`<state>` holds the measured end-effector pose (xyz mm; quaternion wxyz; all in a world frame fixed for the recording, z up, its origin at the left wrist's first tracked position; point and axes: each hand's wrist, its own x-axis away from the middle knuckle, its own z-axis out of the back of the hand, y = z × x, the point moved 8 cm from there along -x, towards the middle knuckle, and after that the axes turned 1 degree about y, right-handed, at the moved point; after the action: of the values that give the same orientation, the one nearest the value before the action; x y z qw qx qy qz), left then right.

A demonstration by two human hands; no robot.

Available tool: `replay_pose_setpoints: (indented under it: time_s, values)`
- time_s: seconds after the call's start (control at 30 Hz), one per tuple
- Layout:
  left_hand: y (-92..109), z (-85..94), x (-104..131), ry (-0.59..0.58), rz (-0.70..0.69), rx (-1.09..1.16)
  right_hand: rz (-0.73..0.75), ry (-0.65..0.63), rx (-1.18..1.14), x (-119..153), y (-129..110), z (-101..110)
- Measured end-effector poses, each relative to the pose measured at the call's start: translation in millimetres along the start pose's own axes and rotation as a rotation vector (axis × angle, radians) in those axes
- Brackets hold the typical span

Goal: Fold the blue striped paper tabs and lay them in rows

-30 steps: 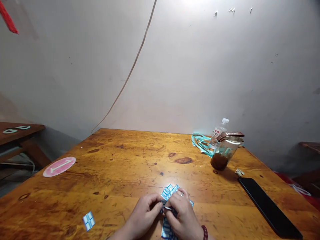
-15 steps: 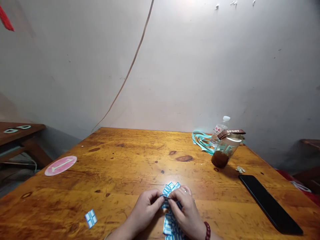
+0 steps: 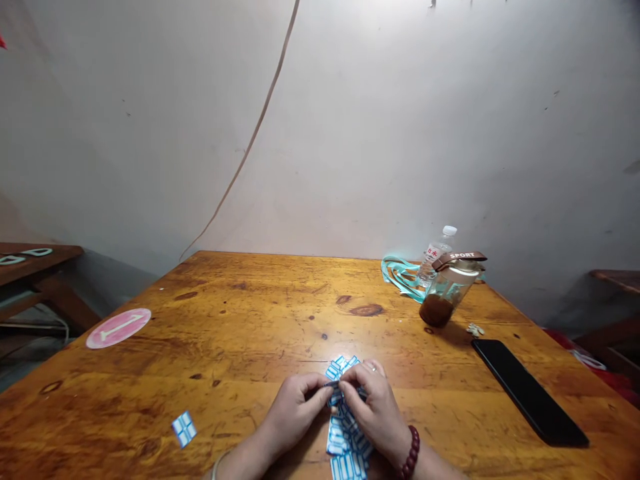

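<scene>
So, far left: round disc [image 3: 119, 329], pink with a white 1, flat on the wood table [image 3: 260, 320]; grain knotty, scratched, glossy enough to throw glare. Nearer, one loose square [image 3: 185, 429], white panels with blue borders, lies flat by itself. Reads as thin paper or card: light, bendy, easy to crease; I'd lift it by an edge or corner.

Left hand [image 3: 296, 410]: thumb and index pinching a small dark-edged piece [image 3: 333, 385] just above the near middle of the table. Fingers hide most of it, material can't be confirmed. Looks thin and near weightless; opposite edges seem the right hold, light pressure. Under and around the fingertips, a loose pile [image 3: 345, 467] of blue-and-white pieces, overlapping at odd angles; likely to slide if brushed.

Right hand [image 3: 375, 407]: thumb and index pinched at the piece's other end, other fingers curled. Dark red round-bead bracelet [image 3: 411, 453] at that wrist.

Further right: teal ribbon coils [image 3: 400, 279], soft; clear plastic bottle [image 3: 434, 260]; see-through jar [image 3: 445, 301], brown contents, SPORT strap; slim black phone-like slab [image 3: 530, 393], smooth.
</scene>
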<state>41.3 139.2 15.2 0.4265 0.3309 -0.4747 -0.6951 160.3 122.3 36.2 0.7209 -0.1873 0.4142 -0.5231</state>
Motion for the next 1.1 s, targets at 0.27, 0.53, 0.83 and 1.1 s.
replay_pose_setpoints:
  time_s: [0.27,0.53,0.83,1.1]
  values:
    - [-16.6,31.2,-7.6,0.225,0.081,0.219,-0.179,0.011,0.173,-10.5,39.3,13.9]
    - [-14.1,24.8,-8.7,0.184,0.066,0.292,-0.128,-0.093,0.117,-3.7,27.4,-2.3]
    - [-19.2,26.9,-10.4,0.195,0.078,0.288,-0.324,0.111,-0.021,-12.5,72.7,20.1]
    - [-15.1,27.5,-9.7,0.219,0.089,0.318,-0.228,-0.126,0.216,-13.5,55.4,22.5]
